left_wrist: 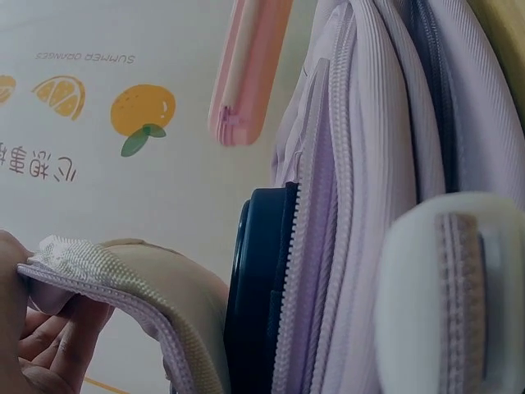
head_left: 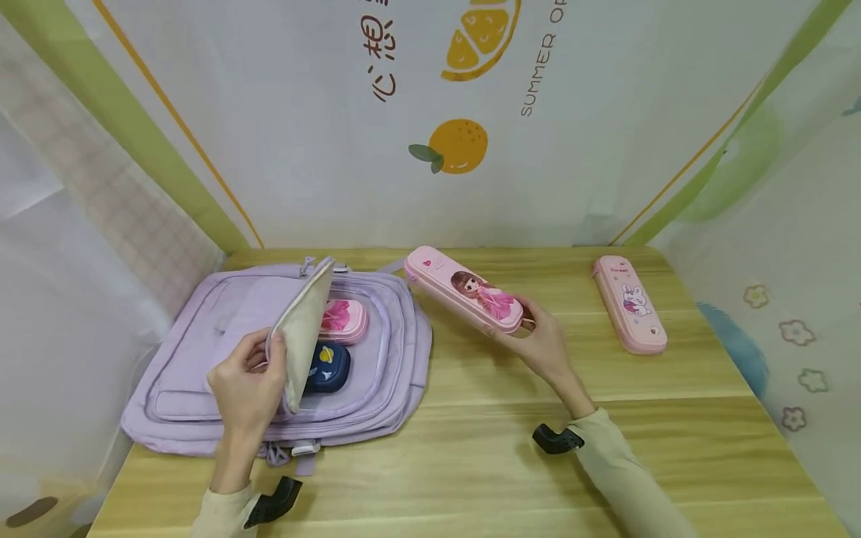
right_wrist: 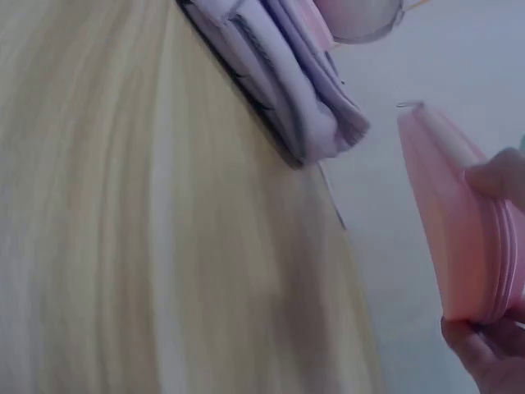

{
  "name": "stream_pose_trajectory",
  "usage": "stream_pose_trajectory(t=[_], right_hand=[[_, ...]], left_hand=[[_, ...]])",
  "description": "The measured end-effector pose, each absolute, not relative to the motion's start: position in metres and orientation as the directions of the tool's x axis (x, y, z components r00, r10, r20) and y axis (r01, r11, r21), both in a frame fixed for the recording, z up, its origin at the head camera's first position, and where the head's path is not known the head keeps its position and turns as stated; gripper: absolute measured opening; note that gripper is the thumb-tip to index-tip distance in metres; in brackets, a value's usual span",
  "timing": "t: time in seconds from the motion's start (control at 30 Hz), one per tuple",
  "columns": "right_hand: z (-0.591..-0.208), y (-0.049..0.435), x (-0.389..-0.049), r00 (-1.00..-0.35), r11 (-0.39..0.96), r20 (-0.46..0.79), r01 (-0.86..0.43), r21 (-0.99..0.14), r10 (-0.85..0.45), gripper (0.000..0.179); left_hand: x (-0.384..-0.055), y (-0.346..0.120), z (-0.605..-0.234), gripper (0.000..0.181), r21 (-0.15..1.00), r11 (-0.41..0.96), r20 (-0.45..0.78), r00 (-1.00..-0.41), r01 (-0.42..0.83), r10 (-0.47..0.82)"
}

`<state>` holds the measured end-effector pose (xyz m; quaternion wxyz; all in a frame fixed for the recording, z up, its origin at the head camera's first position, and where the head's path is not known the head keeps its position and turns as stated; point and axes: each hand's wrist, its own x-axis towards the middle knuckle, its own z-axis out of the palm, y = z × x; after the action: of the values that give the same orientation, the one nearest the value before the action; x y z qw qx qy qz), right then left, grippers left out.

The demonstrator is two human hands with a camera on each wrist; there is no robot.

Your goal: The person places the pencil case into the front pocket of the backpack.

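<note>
A lavender backpack (head_left: 397, 359) lies flat at the left of the table. My left hand (head_left: 250, 381) pinches the edge of its unzipped front flap (head_left: 306, 329) and holds it raised. Inside the pocket are a pink case (head_left: 350, 317) and a dark blue case (head_left: 331, 368) with a yellow planet, both partly behind the flap. My right hand (head_left: 541, 340) grips one end of a pink pencil case (head_left: 464, 288) with a doll picture, held above the table to the right of the backpack. In the right wrist view its pink side (right_wrist: 451, 238) shows between thumb and fingers.
Another pink pencil case (head_left: 630, 305), printed with a rabbit, lies at the table's right back. The wooden table (head_left: 484, 448) ends at a printed curtain (head_left: 572, 172) at the back, with more sheeting at both sides. A white buckle (left_wrist: 451, 295) hangs by the backpack's near edge.
</note>
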<state>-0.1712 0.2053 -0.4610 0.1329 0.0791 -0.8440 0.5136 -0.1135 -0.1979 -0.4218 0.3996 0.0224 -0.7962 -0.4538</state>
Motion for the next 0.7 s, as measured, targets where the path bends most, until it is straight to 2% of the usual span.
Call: stream_pose_trajectory(t=[0.23,0.47,0.7], right_hand=[[-0.470,0.180,-0.173,-0.957,0.353,0.276,-0.288,-0.890,-0.083,0.072],[-0.476,0.159,-0.167,-0.949,0.295,0.236,-0.291,-0.910,-0.208,0.072],[-0.475,0.147,-0.166,-0.927,0.261,0.242,-0.319,-0.911,-0.287,0.072]], left_hand=[[-0.115,-0.198,-0.420,0.011,0.743,0.579,0.619,-0.675,0.337,-0.401],[-0.112,-0.199,-0.417,0.012,0.742,0.578,0.618,-0.680,0.339,-0.395],[-0.117,-0.198,-0.413,0.012,0.735,0.581,0.633,-0.659,0.349,-0.406]])
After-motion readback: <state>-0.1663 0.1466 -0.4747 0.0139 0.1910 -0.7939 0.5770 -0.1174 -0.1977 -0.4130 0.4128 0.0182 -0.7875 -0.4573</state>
